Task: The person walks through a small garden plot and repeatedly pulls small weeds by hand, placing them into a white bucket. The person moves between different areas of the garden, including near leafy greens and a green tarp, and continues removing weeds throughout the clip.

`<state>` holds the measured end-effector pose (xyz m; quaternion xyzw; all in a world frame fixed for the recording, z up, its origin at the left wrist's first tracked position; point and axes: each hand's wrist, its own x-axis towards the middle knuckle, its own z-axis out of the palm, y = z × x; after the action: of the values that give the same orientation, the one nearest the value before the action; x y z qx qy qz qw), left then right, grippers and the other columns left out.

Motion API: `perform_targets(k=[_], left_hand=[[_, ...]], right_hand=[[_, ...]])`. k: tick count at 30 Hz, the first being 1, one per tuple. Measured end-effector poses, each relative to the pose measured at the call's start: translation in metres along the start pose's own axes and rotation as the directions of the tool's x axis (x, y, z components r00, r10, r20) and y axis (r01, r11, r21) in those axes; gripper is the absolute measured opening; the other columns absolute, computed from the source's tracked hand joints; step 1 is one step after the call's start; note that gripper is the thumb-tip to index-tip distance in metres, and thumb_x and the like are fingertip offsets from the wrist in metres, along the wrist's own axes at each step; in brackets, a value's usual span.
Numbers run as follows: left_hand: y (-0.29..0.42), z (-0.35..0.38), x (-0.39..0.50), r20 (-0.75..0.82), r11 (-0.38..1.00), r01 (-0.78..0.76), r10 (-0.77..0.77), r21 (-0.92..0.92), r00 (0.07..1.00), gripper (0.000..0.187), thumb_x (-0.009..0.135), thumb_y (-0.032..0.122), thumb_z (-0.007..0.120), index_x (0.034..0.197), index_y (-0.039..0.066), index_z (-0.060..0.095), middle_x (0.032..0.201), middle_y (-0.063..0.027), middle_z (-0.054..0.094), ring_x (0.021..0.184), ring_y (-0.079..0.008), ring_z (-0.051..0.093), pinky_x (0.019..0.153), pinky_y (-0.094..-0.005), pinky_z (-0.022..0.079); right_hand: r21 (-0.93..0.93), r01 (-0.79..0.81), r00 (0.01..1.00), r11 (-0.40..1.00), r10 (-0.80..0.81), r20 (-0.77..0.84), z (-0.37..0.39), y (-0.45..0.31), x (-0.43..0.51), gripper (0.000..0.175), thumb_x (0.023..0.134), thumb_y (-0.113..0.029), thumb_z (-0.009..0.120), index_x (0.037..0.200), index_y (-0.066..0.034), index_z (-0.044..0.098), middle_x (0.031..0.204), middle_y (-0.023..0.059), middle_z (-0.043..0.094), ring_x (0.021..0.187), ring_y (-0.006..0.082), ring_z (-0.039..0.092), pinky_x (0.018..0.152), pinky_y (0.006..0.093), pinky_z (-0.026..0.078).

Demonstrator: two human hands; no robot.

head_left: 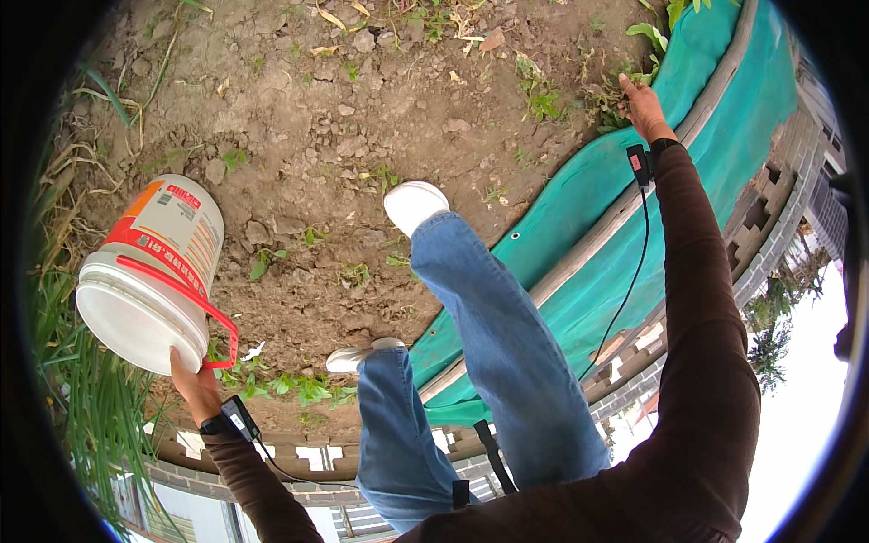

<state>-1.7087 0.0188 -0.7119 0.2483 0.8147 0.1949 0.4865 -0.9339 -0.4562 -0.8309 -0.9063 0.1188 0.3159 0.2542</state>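
My left hand (pixel 195 388) grips the rim of a white plastic bucket (pixel 182 227) at the left, thumb over the edge. The bucket lies tilted, its wide white end towards me; the red handle (pixel 220 319) hangs across its side. Printed red and orange bands with writing run around its wall. Far off at the upper right, my right hand (pixel 641 108) is closed around leafy weeds (pixel 607 102) beside a green tarp (pixel 584 183). Its fingertips are partly hidden among the leaves.
Dry, cloddy soil (pixel 292 149) with scattered small weeds lies ahead. A wooden pole (pixel 577 254) runs along the tarp at my right. Long green leaves (pixel 88 387) crowd the left edge. My white shoes (pixel 415 206) stand on the soil. A cable (pixel 635 271) trails from my right wrist device.
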Motion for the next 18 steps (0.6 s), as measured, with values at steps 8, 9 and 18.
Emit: perform_targets(k=[8, 9, 18], left_hand=[[0.005, 0.009, -0.011, -0.041, 0.998, 0.009, -0.007, 0.063, 0.999, 0.045, 0.091, 0.028, 0.056, 0.127, 0.005, 0.046, 0.118, -0.0111, 0.057, 0.102, -0.025, 0.057, 0.076, -0.0367, 0.05], [0.006, 0.011, -0.012, -0.052, 0.999, 0.011, -0.009, 0.043, 0.999, 0.045, 0.091, 0.028, 0.056, 0.128, 0.005, 0.046, 0.119, -0.0111, 0.057, 0.102, -0.025, 0.057, 0.077, -0.0367, 0.05], [0.002, 0.005, -0.004, 0.009, 1.0, -0.001, 0.001, -0.009, 1.0, 0.045, 0.091, 0.027, 0.056, 0.128, 0.003, 0.045, 0.117, -0.0108, 0.057, 0.1, -0.0248, 0.057, 0.076, -0.0364, 0.05]], right_hand=[[-0.761, 0.283, 0.915, 0.584, -0.402, 0.032, 0.063, 0.015, -0.027, 0.062, 0.079, -0.046, 0.067, 0.106, 0.0096, 0.059, 0.092, 0.0231, 0.065, 0.078, 0.0328, 0.066, 0.07, 0.0375, 0.053], [-0.777, 0.196, 0.958, 0.598, -0.287, 0.021, 0.067, 0.012, -0.025, 0.06, 0.08, -0.044, 0.066, 0.106, 0.0089, 0.06, 0.096, 0.0248, 0.064, 0.084, 0.035, 0.066, 0.073, 0.0385, 0.053], [-0.193, -0.253, 0.904, 0.948, 0.303, 0.303, 0.056, -0.002, -0.002, 0.016, 0.091, -0.013, 0.051, 0.094, 0.0014, 0.057, 0.079, 0.0087, 0.053, 0.07, 0.0199, 0.051, 0.058, 0.0342, 0.047]])
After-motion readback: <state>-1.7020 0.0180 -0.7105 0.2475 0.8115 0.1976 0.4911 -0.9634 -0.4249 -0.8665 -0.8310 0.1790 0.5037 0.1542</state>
